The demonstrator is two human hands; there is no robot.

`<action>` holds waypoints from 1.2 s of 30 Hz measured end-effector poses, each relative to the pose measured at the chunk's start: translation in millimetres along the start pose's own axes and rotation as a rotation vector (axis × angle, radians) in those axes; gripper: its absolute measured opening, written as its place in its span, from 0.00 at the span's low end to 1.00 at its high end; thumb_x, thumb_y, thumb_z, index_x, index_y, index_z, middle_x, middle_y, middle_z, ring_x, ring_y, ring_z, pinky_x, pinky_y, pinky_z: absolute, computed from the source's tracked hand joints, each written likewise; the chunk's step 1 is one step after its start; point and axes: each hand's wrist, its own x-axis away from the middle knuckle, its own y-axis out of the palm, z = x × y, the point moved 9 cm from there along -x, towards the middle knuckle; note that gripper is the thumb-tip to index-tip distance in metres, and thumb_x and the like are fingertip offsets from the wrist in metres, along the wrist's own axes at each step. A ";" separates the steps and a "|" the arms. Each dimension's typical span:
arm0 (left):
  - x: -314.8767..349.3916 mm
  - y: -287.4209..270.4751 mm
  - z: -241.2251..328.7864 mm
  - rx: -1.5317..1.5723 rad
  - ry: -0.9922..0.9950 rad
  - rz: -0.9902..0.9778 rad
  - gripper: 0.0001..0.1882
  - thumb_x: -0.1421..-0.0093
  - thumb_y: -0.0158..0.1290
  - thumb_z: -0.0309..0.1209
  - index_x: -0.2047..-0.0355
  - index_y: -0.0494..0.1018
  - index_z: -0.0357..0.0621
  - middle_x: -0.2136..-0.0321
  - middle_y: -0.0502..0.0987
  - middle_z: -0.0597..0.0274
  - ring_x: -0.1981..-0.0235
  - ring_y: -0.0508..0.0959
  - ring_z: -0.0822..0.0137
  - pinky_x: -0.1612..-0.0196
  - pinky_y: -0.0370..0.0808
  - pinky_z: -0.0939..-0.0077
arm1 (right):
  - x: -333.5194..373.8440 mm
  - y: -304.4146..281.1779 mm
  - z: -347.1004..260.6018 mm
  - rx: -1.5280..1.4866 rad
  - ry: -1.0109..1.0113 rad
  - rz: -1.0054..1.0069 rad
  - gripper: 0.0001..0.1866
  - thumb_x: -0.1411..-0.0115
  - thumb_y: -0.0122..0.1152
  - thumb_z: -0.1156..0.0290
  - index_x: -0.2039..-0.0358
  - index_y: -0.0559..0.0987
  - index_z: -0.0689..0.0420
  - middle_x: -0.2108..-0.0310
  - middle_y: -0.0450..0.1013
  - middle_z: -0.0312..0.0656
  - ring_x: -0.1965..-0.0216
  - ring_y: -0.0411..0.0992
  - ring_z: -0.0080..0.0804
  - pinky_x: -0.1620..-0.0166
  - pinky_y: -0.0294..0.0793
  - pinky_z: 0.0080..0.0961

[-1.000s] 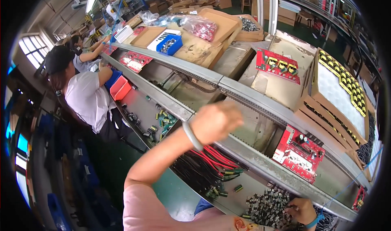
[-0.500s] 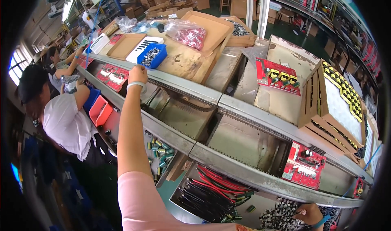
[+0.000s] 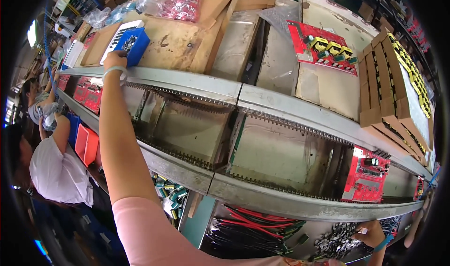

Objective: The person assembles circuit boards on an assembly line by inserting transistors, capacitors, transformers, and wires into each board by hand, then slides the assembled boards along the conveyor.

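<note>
My left arm stretches up and to the left, a white bangle on its wrist. My left hand grips the near corner of a small blue bin of tiny parts, which sits on brown cardboard on the upper shelf. Beside the bin lies a white ribbed tray. My right hand, with a blue wristband, rests low at the right on a heap of small dark components. Its fingers point down into the heap and their grip is hidden.
Metal rails carry red circuit boards. Another red board with yellow parts lies on the top shelf. Cardboard boxes stand at the right. Red and black wires lie below. A person in white works at the left by a red bin.
My left hand has reached farther up and left and now holds the blue bin's corner. The view has come closer to the shelves. My right hand stays on the component heap.
</note>
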 end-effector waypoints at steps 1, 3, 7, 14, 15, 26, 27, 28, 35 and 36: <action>1.1 3.4 6.3 0.005 0.002 -0.010 0.19 0.48 0.51 0.27 0.59 0.86 0.56 0.58 0.84 0.51 0.53 0.83 0.51 0.43 0.76 0.65 | -1.0 -1.8 -1.7 0.000 0.009 0.011 0.14 0.62 0.82 0.71 0.78 0.83 0.60 0.79 0.78 0.44 0.76 0.79 0.37 0.68 0.75 0.28; 10.2 3.4 9.0 0.030 -0.122 0.027 0.17 0.49 0.52 0.27 0.63 0.87 0.56 0.60 0.84 0.51 0.54 0.83 0.52 0.43 0.76 0.65 | -0.6 -1.7 -3.1 -0.011 0.071 0.001 0.14 0.62 0.82 0.71 0.78 0.83 0.61 0.79 0.78 0.45 0.75 0.79 0.38 0.67 0.75 0.29; 21.3 -9.4 8.4 0.119 -0.130 0.158 0.16 0.49 0.53 0.25 0.64 0.88 0.54 0.62 0.85 0.50 0.56 0.84 0.52 0.45 0.76 0.64 | -0.4 0.1 -1.2 -0.007 0.049 -0.001 0.15 0.62 0.82 0.71 0.78 0.82 0.62 0.79 0.78 0.45 0.75 0.78 0.38 0.67 0.74 0.29; 34.0 -20.8 17.3 0.193 -0.105 0.222 0.13 0.47 0.55 0.25 0.64 0.87 0.50 0.65 0.86 0.54 0.60 0.85 0.56 0.49 0.79 0.66 | 2.3 3.0 3.9 -0.017 0.021 0.012 0.14 0.59 0.82 0.70 0.76 0.83 0.63 0.80 0.78 0.45 0.76 0.79 0.35 0.69 0.75 0.28; 34.7 -22.3 17.4 0.235 -0.105 0.243 0.13 0.47 0.56 0.26 0.64 0.87 0.50 0.65 0.86 0.55 0.60 0.85 0.56 0.50 0.79 0.65 | 2.2 3.2 4.3 -0.032 0.024 0.014 0.14 0.59 0.82 0.71 0.76 0.83 0.63 0.80 0.78 0.45 0.76 0.79 0.35 0.69 0.75 0.28; 24.3 -16.8 -4.4 0.715 -0.152 0.407 0.12 0.44 0.61 0.20 0.59 0.81 0.33 0.67 0.85 0.53 0.68 0.85 0.67 0.59 0.80 0.73 | 1.2 3.2 2.6 -0.062 0.027 0.020 0.13 0.58 0.82 0.71 0.76 0.84 0.63 0.80 0.78 0.45 0.76 0.78 0.32 0.69 0.75 0.26; 22.0 -20.0 -8.5 0.710 -0.144 0.415 0.12 0.44 0.61 0.20 0.59 0.81 0.33 0.67 0.85 0.53 0.68 0.85 0.67 0.59 0.80 0.73 | 0.7 3.2 3.0 -0.045 0.009 0.031 0.13 0.59 0.82 0.71 0.76 0.84 0.62 0.80 0.78 0.44 0.76 0.78 0.32 0.69 0.75 0.26; 24.1 -13.4 -9.1 0.769 -0.164 0.383 0.13 0.44 0.62 0.21 0.58 0.81 0.33 0.68 0.85 0.53 0.69 0.85 0.68 0.60 0.80 0.73 | 0.9 3.1 2.2 -0.046 0.010 0.035 0.13 0.59 0.82 0.71 0.76 0.84 0.62 0.80 0.78 0.44 0.76 0.78 0.32 0.69 0.75 0.26; 32.3 -5.4 -10.2 1.202 -0.358 0.306 0.13 0.39 0.57 0.16 0.53 0.80 0.28 0.66 0.83 0.48 0.69 0.83 0.65 0.68 0.84 0.78 | 0.9 0.9 4.5 -0.043 0.019 0.065 0.15 0.60 0.83 0.68 0.77 0.84 0.61 0.81 0.79 0.43 0.76 0.79 0.32 0.69 0.77 0.25; 34.8 -5.4 -7.9 1.219 -0.388 0.304 0.13 0.39 0.58 0.16 0.54 0.80 0.27 0.66 0.83 0.48 0.70 0.83 0.65 0.68 0.84 0.78 | 0.7 1.4 5.0 -0.043 0.025 0.060 0.15 0.60 0.84 0.67 0.77 0.84 0.61 0.80 0.79 0.44 0.76 0.80 0.32 0.69 0.77 0.25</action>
